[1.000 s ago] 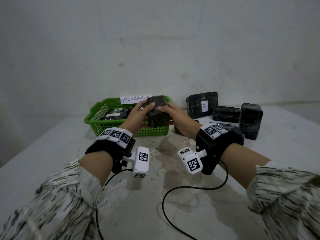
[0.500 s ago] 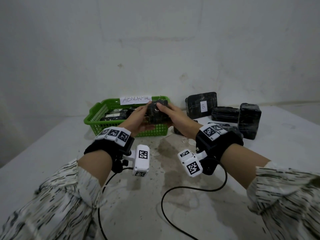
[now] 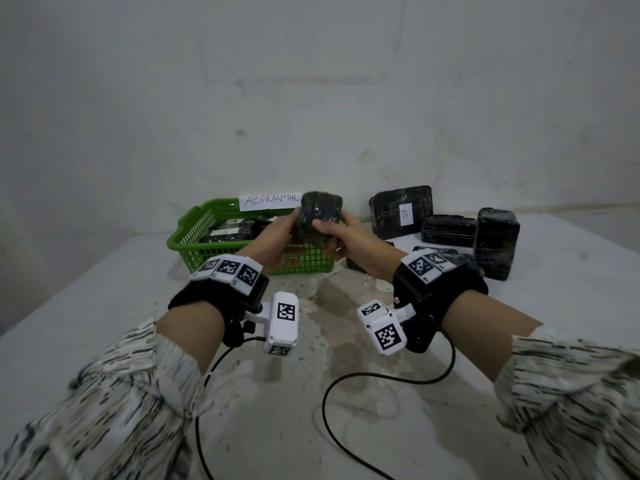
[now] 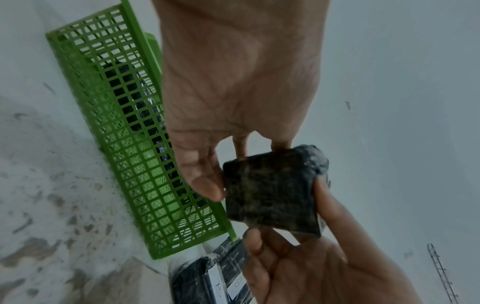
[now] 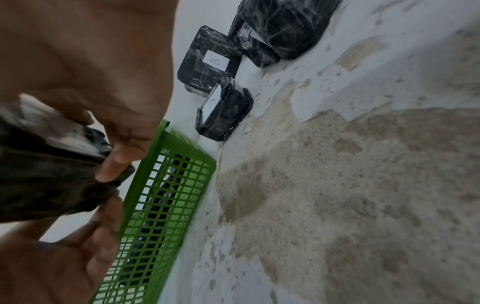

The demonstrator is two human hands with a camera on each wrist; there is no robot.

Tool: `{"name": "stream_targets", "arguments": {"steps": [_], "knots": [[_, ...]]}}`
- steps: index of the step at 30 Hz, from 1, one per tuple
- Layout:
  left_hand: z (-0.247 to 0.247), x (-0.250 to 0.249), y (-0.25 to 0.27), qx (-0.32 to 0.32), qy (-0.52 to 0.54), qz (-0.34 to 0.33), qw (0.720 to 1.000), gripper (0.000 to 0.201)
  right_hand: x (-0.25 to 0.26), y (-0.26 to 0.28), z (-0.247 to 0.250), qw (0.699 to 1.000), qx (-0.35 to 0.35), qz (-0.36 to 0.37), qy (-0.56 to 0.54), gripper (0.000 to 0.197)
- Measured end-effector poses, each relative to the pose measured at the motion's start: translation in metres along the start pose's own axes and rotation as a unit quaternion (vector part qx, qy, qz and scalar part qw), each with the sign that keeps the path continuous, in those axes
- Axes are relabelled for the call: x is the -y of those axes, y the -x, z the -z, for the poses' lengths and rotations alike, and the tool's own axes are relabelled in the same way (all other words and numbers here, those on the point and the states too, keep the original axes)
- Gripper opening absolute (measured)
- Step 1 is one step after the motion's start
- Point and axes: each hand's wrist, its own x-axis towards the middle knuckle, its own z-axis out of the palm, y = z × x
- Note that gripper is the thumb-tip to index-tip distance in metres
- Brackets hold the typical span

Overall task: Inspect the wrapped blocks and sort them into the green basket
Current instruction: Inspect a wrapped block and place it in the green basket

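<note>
I hold a black wrapped block [image 3: 320, 213] [image 4: 272, 191] [image 5: 52, 185] upright between both hands, above the front right part of the green basket [image 3: 194, 233] [image 4: 114, 127] [image 5: 166, 205]. My left hand [image 3: 277, 237] [image 4: 228, 98] grips its left side with thumb and fingers. My right hand [image 3: 349, 240] [image 5: 85, 78] pinches its right side, thumb on the near face. The basket carries a paper label [image 3: 270, 199] reading ABNORMAL and holds other wrapped blocks [image 3: 239, 230].
More black wrapped blocks stand right of the basket: one marked B [image 3: 401, 211] [image 5: 207, 61] against the wall, a flat one [image 3: 448, 230], a tall one [image 3: 497, 242], another [image 5: 224, 111] beside the basket. The grey table [image 3: 311, 393] is stained; a black cable [image 3: 346, 379] loops near me.
Both hands have raised the block and turned it upright; it now stands higher, in front of the label's right end. The basket and other blocks stayed put.
</note>
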Motion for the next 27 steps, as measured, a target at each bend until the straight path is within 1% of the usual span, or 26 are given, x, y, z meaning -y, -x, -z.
{"name": "stream_targets", "arguments": {"steps": [1, 2, 3, 4, 5, 6, 8, 10, 12, 14, 15, 17, 18, 21, 23, 24, 26, 27], "knots": [[0.001, 0.000, -0.001, -0.008, -0.012, -0.003, 1.000, 0.043, 0.001, -0.001, 0.000, 0.999, -0.018, -0.011, -0.026, 0.030], [0.002, -0.001, -0.002, -0.017, -0.027, -0.009, 0.999, 0.049, 0.001, -0.002, 0.001, 0.997, -0.039, -0.029, -0.052, 0.036], [0.003, -0.002, -0.002, -0.025, -0.039, -0.015, 0.999, 0.055, 0.001, -0.003, 0.002, 0.994, -0.056, -0.050, -0.074, 0.049], [0.004, -0.003, -0.002, -0.029, -0.046, -0.025, 0.998, 0.059, 0.002, -0.003, 0.004, 0.991, -0.061, -0.070, -0.093, 0.058], [0.004, -0.003, -0.002, -0.025, -0.045, -0.033, 0.998, 0.058, 0.004, -0.003, 0.006, 0.989, -0.053, -0.087, -0.105, 0.059], [0.004, -0.002, -0.003, -0.018, -0.035, -0.042, 0.998, 0.053, 0.007, -0.001, 0.007, 0.988, -0.036, -0.102, -0.110, 0.059], [0.003, 0.000, -0.006, -0.007, 0.009, -0.052, 0.999, 0.032, 0.010, 0.003, 0.011, 0.986, -0.002, -0.128, -0.107, 0.066], [0.003, 0.000, -0.005, 0.001, 0.049, -0.048, 0.998, 0.018, 0.011, 0.002, 0.012, 0.987, 0.002, -0.141, -0.080, 0.068], [0.002, -0.001, -0.004, 0.008, 0.084, -0.040, 0.996, 0.015, 0.012, -0.001, 0.013, 0.988, -0.031, -0.147, -0.037, 0.067], [0.001, -0.003, -0.001, 0.019, 0.111, -0.034, 0.993, 0.022, 0.014, 0.000, 0.012, 0.990, -0.039, -0.136, 0.005, 0.062], [0.001, -0.003, 0.000, 0.031, 0.112, -0.030, 0.993, 0.027, 0.013, -0.001, 0.012, 0.991, -0.034, -0.127, 0.010, 0.056], [0.000, -0.003, 0.001, 0.059, 0.090, -0.020, 0.994, 0.036, 0.012, -0.001, 0.012, 0.993, -0.036, -0.110, -0.013, 0.045], [0.000, -0.003, 0.002, 0.066, 0.073, -0.015, 0.995, 0.040, 0.011, -0.002, 0.011, 0.993, -0.043, -0.104, -0.021, 0.043], [-0.002, -0.003, 0.001, 0.051, 0.040, -0.007, 0.998, 0.046, 0.008, -0.005, 0.008, 0.994, -0.058, -0.089, -0.018, 0.049], [-0.002, -0.002, -0.002, 0.029, 0.061, -0.008, 0.998, 0.043, 0.008, -0.005, 0.007, 0.995, -0.043, -0.087, -0.009, 0.049], [-0.001, -0.001, -0.003, 0.024, 0.072, -0.008, 0.997, 0.042, 0.008, -0.004, 0.007, 0.996, -0.027, -0.087, 0.002, 0.044], [0.000, 0.001, -0.005, 0.024, 0.083, -0.008, 0.996, 0.040, 0.008, -0.001, 0.007, 0.996, 0.005, -0.085, 0.029, 0.030], [0.001, 0.002, -0.005, 0.028, 0.086, -0.009, 0.996, 0.039, 0.007, -0.001, 0.007, 0.996, 0.009, -0.080, 0.035, 0.025]]}}
